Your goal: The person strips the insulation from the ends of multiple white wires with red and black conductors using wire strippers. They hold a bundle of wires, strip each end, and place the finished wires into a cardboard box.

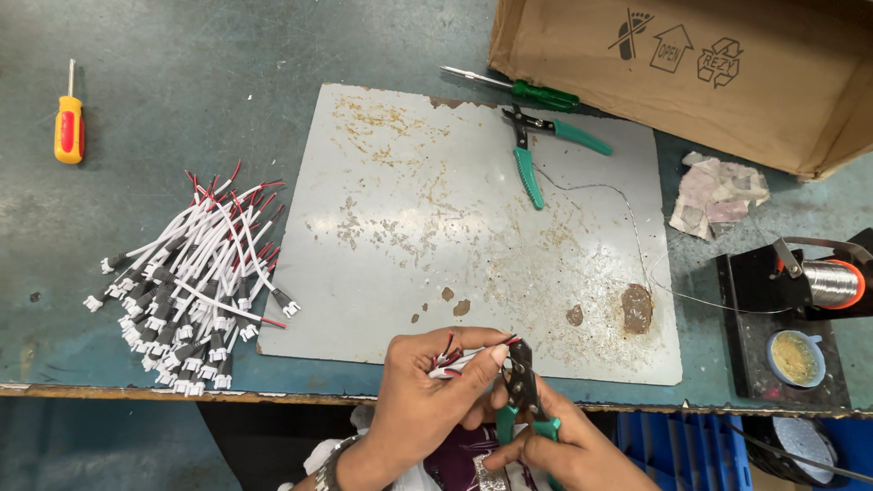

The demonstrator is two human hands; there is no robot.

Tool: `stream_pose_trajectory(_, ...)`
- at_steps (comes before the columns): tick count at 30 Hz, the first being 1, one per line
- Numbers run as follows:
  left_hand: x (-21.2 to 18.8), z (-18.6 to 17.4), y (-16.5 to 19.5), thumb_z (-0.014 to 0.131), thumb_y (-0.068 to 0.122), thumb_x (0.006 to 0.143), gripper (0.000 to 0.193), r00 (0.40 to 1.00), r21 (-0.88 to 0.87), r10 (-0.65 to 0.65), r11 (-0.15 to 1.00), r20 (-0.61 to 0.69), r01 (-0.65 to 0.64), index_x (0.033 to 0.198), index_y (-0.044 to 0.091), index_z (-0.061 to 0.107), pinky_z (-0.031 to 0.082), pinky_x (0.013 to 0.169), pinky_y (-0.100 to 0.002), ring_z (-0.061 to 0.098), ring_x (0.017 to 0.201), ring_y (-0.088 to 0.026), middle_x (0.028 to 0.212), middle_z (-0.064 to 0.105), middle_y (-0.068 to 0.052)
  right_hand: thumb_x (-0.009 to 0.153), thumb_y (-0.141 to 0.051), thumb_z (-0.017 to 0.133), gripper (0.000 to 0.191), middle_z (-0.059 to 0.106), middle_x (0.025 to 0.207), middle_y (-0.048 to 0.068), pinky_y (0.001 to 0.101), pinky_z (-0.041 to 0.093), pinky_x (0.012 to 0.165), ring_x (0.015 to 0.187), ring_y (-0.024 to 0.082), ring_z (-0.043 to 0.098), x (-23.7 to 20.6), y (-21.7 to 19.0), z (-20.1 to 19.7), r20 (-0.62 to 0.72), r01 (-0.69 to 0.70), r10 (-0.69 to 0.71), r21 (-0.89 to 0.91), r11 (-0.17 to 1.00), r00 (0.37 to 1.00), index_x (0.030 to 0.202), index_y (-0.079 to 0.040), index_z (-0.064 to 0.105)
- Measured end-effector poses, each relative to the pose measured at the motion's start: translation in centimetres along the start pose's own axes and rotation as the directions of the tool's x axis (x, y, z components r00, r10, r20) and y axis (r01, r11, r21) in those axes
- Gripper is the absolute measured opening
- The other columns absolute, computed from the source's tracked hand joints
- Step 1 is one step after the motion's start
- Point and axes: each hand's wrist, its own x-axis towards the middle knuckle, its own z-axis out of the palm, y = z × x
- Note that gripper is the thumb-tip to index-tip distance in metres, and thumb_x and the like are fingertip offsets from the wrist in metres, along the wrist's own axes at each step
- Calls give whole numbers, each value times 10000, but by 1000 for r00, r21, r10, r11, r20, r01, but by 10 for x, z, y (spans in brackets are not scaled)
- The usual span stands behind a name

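Observation:
My left hand [427,386] pinches a short white cable with red and black wire ends [455,359] at the table's front edge. My right hand [568,450] grips green-handled cutters [523,386] whose jaws sit at the wire tips. A pile of similar white cables with connectors [191,286] lies to the left on the table.
A stained grey metal sheet [436,209] covers the table middle, with a second pair of green-handled pliers [532,150] and a green screwdriver [518,88] at its top. A cardboard box [691,73] stands behind. A solder spool stand [818,286], flux tin [796,357], yellow screwdriver [69,123] and crumpled paper [718,193] are around.

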Motion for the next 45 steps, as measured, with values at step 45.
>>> stream_pose_trajectory(45, -3, 1, 6, 823, 101, 829, 84, 729, 649, 680, 520, 79, -556, 870, 54, 767, 424, 521, -292, 628, 515, -131, 693, 727, -20, 767, 133, 441, 917, 574, 1456, 143, 358, 617, 892, 1018, 215, 746, -6, -12, 10, -102, -10, -9, -179, 984, 995, 1628, -127, 264)
